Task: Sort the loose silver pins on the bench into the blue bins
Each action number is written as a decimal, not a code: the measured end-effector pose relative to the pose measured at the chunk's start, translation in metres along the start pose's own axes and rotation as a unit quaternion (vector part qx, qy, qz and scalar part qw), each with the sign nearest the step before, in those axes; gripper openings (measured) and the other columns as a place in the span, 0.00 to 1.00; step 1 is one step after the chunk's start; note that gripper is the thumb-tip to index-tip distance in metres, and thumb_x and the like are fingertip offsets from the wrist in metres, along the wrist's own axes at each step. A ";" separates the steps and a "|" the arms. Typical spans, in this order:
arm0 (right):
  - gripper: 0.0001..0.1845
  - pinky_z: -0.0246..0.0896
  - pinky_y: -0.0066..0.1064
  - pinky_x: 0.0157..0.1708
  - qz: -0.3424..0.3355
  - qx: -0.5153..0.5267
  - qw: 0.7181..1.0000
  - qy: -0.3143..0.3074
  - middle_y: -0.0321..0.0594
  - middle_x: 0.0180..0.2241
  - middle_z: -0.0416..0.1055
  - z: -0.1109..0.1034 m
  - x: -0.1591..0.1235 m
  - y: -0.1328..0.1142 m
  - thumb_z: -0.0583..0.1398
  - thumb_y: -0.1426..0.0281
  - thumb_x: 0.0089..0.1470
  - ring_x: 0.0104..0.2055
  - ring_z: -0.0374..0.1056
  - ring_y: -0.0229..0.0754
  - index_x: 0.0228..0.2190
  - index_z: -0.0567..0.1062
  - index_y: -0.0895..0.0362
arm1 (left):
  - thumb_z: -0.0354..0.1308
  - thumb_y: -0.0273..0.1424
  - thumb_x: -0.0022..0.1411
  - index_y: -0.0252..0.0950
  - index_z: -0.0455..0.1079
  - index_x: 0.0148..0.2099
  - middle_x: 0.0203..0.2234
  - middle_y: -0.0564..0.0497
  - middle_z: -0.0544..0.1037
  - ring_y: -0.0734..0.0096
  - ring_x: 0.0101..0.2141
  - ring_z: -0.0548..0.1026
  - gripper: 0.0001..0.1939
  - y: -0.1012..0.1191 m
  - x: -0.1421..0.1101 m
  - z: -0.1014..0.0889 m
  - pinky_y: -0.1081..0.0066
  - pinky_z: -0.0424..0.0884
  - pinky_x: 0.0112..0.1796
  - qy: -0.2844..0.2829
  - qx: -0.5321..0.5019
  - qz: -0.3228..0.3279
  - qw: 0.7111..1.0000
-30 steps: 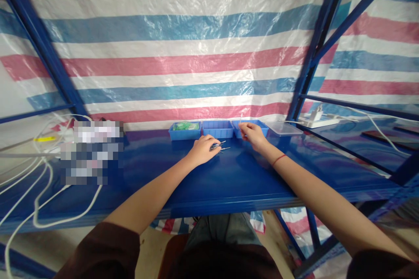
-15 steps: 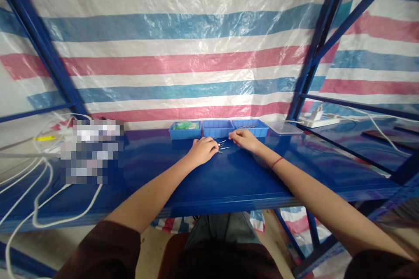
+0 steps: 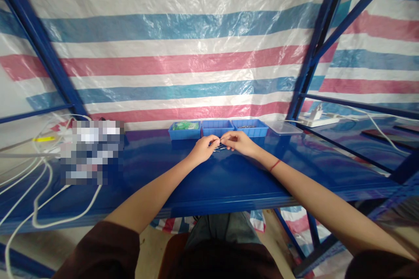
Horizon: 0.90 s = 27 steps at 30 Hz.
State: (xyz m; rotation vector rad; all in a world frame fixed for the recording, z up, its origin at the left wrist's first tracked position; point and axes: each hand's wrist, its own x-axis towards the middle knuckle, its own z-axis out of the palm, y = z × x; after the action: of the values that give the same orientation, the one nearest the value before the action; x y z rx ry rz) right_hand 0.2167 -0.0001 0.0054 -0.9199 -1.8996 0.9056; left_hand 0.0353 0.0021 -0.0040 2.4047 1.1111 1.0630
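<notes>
My left hand [image 3: 206,148] is closed in a pinch, its fingertips meeting those of my right hand [image 3: 238,143] above the blue tabletop. My right hand is pinched too. Between the fingertips is something small and dark that I cannot make out. Just below the fingers, several thin silvery metal pieces [image 3: 218,149] lie on the table, partly covered by the hands. Behind the hands stand three blue bins in a row: the left bin [image 3: 185,134] holds a green and white bundle, the middle bin [image 3: 212,129] shows no contents, and the right bin [image 3: 258,132] contains thin metal pieces.
A clear plastic lid [image 3: 285,127] lies right of the bins. Further right is a white power strip [image 3: 319,120] with a plug. White cables [image 3: 49,183] and a blurred-out patch occupy the table's left. Blue metal posts [image 3: 310,61] frame both sides, with a striped sheet [image 3: 196,65] behind.
My right hand has moved left and my left hand's fingers have drawn into a pinch, so the fingertips now meet over the metal pieces. The bins stay in place.
</notes>
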 end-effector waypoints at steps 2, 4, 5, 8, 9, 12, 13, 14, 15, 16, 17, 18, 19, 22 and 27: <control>0.16 0.58 0.25 0.20 0.002 0.002 1.000 0.011 0.37 0.24 0.69 0.000 0.000 0.000 0.60 0.58 0.45 0.22 0.62 0.33 0.29 0.72 0.59 | 0.46 0.35 0.62 0.36 0.71 0.37 0.32 0.51 0.78 0.70 0.34 0.74 0.13 0.002 0.000 0.000 0.72 0.67 0.38 -0.004 -0.014 0.001 1.000; 0.16 0.58 0.26 0.21 -0.008 -0.004 1.000 0.024 0.37 0.24 0.69 0.001 0.001 0.002 0.60 0.58 0.45 0.21 0.62 0.33 0.28 0.72 0.59 | 0.47 0.35 0.61 0.36 0.71 0.37 0.33 0.51 0.78 0.69 0.36 0.74 0.13 0.004 -0.001 0.000 0.71 0.67 0.40 -0.008 -0.011 0.006 1.000; 0.16 0.58 0.26 0.21 -0.019 -0.013 0.999 0.031 0.37 0.24 0.69 0.001 0.002 0.003 0.60 0.58 0.45 0.21 0.62 0.33 0.27 0.72 0.59 | 0.48 0.35 0.61 0.37 0.72 0.38 0.34 0.51 0.78 0.68 0.37 0.74 0.12 0.005 -0.002 0.000 0.71 0.67 0.41 -0.007 -0.004 0.008 1.000; 0.15 0.58 0.27 0.24 -0.065 -0.054 0.995 0.045 0.38 0.25 0.70 0.002 0.003 0.005 0.60 0.58 0.46 0.24 0.62 0.35 0.27 0.73 0.59 | 0.51 0.35 0.59 0.37 0.72 0.39 0.36 0.50 0.78 0.66 0.40 0.73 0.11 0.006 -0.002 0.001 0.69 0.66 0.43 0.000 0.021 0.014 1.000; 0.15 0.58 0.27 0.25 -0.080 -0.068 0.993 0.046 0.38 0.25 0.70 0.002 0.003 0.004 0.60 0.59 0.46 0.24 0.63 0.35 0.27 0.73 0.59 | 0.51 0.36 0.59 0.37 0.72 0.39 0.36 0.50 0.78 0.66 0.40 0.73 0.11 0.006 -0.002 0.001 0.69 0.66 0.43 0.003 0.026 0.015 1.000; 0.14 0.57 0.27 0.25 -0.105 -0.097 0.988 0.057 0.38 0.25 0.70 0.002 0.002 0.001 0.59 0.60 0.48 0.24 0.62 0.35 0.29 0.74 0.59 | 0.52 0.36 0.59 0.37 0.71 0.37 0.35 0.50 0.77 0.66 0.39 0.73 0.10 0.004 -0.001 0.002 0.68 0.66 0.42 0.030 0.036 0.018 0.999; 0.14 0.57 0.28 0.25 -0.109 -0.106 0.986 0.062 0.38 0.24 0.70 0.001 0.001 0.000 0.59 0.60 0.48 0.24 0.61 0.35 0.29 0.74 0.59 | 0.53 0.35 0.58 0.37 0.71 0.37 0.35 0.51 0.77 0.67 0.39 0.73 0.09 0.003 -0.001 0.002 0.68 0.66 0.42 0.044 0.038 0.017 0.998; 0.14 0.57 0.28 0.26 -0.112 -0.115 0.985 0.067 0.38 0.24 0.70 0.001 0.001 -0.001 0.58 0.61 0.48 0.24 0.61 0.35 0.29 0.74 0.59 | 0.53 0.35 0.58 0.37 0.70 0.36 0.35 0.51 0.77 0.67 0.38 0.73 0.08 0.002 -0.001 0.001 0.68 0.66 0.42 0.059 0.040 0.018 0.997; 0.13 0.57 0.28 0.26 -0.114 -0.125 0.983 0.072 0.38 0.24 0.70 0.000 0.000 -0.002 0.58 0.61 0.48 0.24 0.61 0.35 0.29 0.74 0.59 | 0.54 0.34 0.58 0.37 0.70 0.36 0.34 0.51 0.77 0.67 0.38 0.73 0.07 0.002 -0.001 0.001 0.68 0.66 0.42 0.073 0.041 0.017 0.996; 0.13 0.57 0.28 0.26 -0.115 -0.137 0.981 0.075 0.38 0.25 0.70 0.000 0.000 -0.002 0.58 0.62 0.49 0.24 0.61 0.35 0.28 0.74 0.59 | 0.54 0.34 0.57 0.37 0.70 0.36 0.34 0.51 0.77 0.67 0.38 0.73 0.07 0.002 -0.001 0.000 0.68 0.66 0.42 0.084 0.042 0.016 0.995; 0.12 0.57 0.28 0.27 -0.115 -0.151 0.979 0.073 0.38 0.25 0.70 -0.001 -0.001 -0.002 0.57 0.62 0.49 0.25 0.62 0.35 0.28 0.74 0.59 | 0.54 0.34 0.57 0.37 0.69 0.36 0.34 0.51 0.77 0.67 0.38 0.73 0.06 0.003 -0.001 -0.001 0.68 0.66 0.42 0.093 0.044 0.014 0.995; 0.12 0.57 0.28 0.27 -0.116 -0.166 0.977 0.069 0.39 0.25 0.71 -0.001 -0.001 -0.001 0.57 0.63 0.49 0.25 0.62 0.35 0.28 0.74 0.59 | 0.55 0.34 0.57 0.37 0.69 0.36 0.34 0.51 0.77 0.67 0.38 0.73 0.06 0.003 -0.001 -0.001 0.68 0.66 0.42 0.097 0.045 0.013 0.994; 0.12 0.57 0.28 0.28 -0.116 -0.178 0.975 0.062 0.39 0.26 0.71 -0.002 -0.001 0.001 0.56 0.63 0.50 0.26 0.63 0.35 0.27 0.74 0.59 | 0.55 0.34 0.57 0.37 0.69 0.35 0.34 0.51 0.77 0.68 0.39 0.73 0.06 0.003 -0.001 -0.002 0.68 0.66 0.42 0.099 0.047 0.013 0.994; 0.14 0.58 0.28 0.27 -0.100 -0.188 0.976 0.044 0.39 0.26 0.72 -0.003 0.002 0.007 0.55 0.62 0.51 0.25 0.63 0.35 0.27 0.74 0.59 | 0.55 0.34 0.57 0.37 0.68 0.38 0.35 0.51 0.76 0.68 0.39 0.72 0.07 0.002 -0.001 -0.001 0.68 0.66 0.44 0.102 0.051 0.010 0.993; 0.18 0.56 0.27 0.20 -0.002 -0.089 0.987 0.130 0.37 0.21 0.68 -0.016 0.012 0.021 0.56 0.56 0.49 0.19 0.61 0.34 0.24 0.71 0.60 | 0.53 0.37 0.58 0.39 0.63 0.51 0.40 0.50 0.74 0.65 0.43 0.70 0.19 -0.005 -0.002 0.002 0.65 0.65 0.45 0.088 0.099 -0.015 0.991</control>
State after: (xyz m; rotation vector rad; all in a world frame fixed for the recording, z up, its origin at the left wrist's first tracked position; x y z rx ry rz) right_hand 0.2317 0.0236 -0.0017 -1.0831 -1.7736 0.5866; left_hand 0.0333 0.0042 -0.0088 2.4730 1.3665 1.2284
